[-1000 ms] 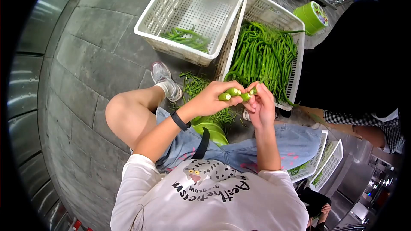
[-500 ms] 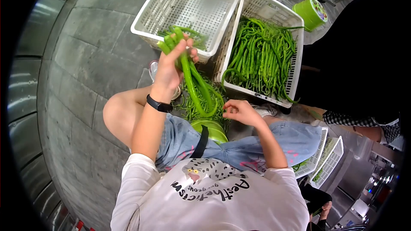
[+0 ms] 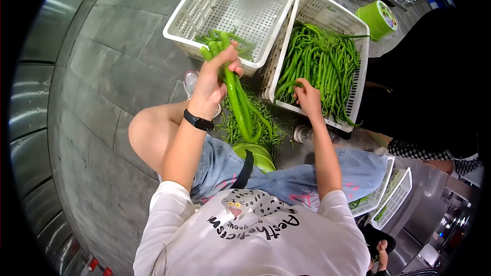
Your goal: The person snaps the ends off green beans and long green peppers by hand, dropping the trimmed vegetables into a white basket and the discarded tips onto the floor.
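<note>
Long, slender green peppers (image 3: 237, 105) are gripped in the closed left hand (image 3: 208, 83). From the half-curled right hand (image 3: 310, 100), nearer, a curved green pepper (image 3: 284, 87) extends leftward; grip unconfirmed.

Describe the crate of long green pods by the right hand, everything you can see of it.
The crate is white, rectangular and open-topped, apparently plastic, with a raised rim and slotted walls. It sits upright beside a similar, emptier crate. Long green pods heap inside, a few reaching its rim. The right hand is over its near side, fingers at a curved pod; whether they touch the rim is unclear.
</note>
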{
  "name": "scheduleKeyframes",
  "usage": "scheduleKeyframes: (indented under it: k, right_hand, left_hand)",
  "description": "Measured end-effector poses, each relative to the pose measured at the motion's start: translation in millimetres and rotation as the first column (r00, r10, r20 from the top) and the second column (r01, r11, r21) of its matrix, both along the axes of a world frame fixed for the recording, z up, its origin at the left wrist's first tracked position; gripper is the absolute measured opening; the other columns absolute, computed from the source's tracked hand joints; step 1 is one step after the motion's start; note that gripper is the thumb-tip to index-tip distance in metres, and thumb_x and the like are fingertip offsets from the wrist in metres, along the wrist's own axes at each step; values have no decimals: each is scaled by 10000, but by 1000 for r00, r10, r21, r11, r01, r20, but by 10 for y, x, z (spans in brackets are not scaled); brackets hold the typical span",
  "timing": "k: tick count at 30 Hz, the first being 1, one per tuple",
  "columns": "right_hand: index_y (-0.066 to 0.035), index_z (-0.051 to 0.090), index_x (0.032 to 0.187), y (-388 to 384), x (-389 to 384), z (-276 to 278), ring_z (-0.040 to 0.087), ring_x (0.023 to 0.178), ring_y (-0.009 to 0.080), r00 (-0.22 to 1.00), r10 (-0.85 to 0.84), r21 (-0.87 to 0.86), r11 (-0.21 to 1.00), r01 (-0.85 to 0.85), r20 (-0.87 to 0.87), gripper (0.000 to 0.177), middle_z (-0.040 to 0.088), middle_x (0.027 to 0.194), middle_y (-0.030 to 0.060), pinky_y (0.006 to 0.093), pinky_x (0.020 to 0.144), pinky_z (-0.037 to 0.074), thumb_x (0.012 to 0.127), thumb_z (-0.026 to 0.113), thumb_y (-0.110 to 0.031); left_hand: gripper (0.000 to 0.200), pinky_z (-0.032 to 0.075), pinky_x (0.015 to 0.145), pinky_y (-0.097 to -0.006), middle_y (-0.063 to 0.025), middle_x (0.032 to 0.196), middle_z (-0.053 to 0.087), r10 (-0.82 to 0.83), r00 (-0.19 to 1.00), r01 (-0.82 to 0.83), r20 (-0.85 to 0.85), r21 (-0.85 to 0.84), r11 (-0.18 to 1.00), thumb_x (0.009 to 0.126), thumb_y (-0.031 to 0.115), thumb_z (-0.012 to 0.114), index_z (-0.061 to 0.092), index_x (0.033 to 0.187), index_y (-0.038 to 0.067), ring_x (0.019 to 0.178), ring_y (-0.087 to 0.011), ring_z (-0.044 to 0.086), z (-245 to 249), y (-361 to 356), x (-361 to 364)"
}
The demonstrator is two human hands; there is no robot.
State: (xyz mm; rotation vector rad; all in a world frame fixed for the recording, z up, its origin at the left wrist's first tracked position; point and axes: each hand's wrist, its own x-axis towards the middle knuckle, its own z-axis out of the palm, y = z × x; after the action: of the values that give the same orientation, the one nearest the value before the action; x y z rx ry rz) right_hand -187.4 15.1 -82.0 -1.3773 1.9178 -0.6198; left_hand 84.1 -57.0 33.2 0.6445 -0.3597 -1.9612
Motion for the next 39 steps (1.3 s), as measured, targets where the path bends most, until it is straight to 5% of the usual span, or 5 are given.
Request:
scheduleKeyframes:
  k: [7, 20, 27, 34, 39]
  right_hand:
    - [-3, 602, 896, 443, 343, 774, 634, 824, 161, 951, 147, -491, 871, 6, 272, 162, 608, 909, 92, 262, 682, 476, 839, 461, 53]
    - [-18, 634, 927, 270, 771, 960, 495, 695, 107, 821, 390, -188, 921, -342, 416, 181, 507, 858, 31, 237, 646, 414, 843, 649, -177]
    - [-19, 627, 893, 313, 798, 814, 480, 716, 55, 509, -138, 276, 939, -206, 849, 275, 552, 820, -25, 212, 682, 408, 959, 492, -250]
    - [-25, 610, 850, 332, 871, 910, 459, 666, 35, 513, 24, 96, 974, -206, 858, 190, 539, 766, -36, 192, 605, 370, 911, 579, -202]
    - [50, 576, 939, 325, 755, 1005, 444, 611, 102, 123, -153, 178, 955, -235, 981, 308, 543, 785, 57, 218, 529, 331, 930, 523, -253]
  left_hand:
    - [136, 428, 548, -206, 11, 739, 463, -92, 922, 182, -377, 209, 961, 918, 160, 547, 511, 951, 32, 599, -66, 439, -189, -25, -128]
    - [122, 501, 899, -423, -40, 755, 592, -41, 996, 16, 76, 300, 954, 883, 174, 611, 569, 848, 65, 758, -175, 594, -340, 83, -173]
    - [100, 507, 790, -332, 13, 625, 477, 11, 969, 60, -245, 278, 959, 862, 125, 604, 533, 833, 62, 597, -117, 501, -225, 80, -110]
    - [91, 518, 745, -319, -4, 694, 541, -106, 993, 100, 42, 126, 987, 836, 134, 632, 563, 855, 78, 654, -116, 547, -143, 112, -123]
    - [221, 527, 753, -339, -57, 827, 622, -146, 980, 133, 135, 100, 986, 837, 206, 632, 594, 974, 35, 790, -192, 629, -104, 88, -103]
